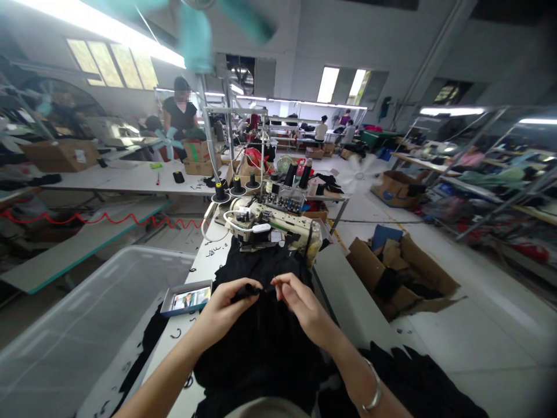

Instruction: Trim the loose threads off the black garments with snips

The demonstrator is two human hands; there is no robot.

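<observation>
Black cloth [261,342], lower end hidden, runs toward the sewing machine [274,223]; left hand [224,310] and right hand [300,305] pinch its edge

Grey walls [383,40], white worktables [130,180], ceiling strip lights [108,29], windows [113,64]

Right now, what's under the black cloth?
The white table shows beside the black cloth, which both hands, left and right, pinch. Whatever lies directly beneath the cloth is covered.

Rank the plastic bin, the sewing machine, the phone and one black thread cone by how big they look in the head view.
1. plastic bin, though nearness inflates it
2. sewing machine
3. phone
4. black thread cone, farther away, so unsure against the phone
</observation>
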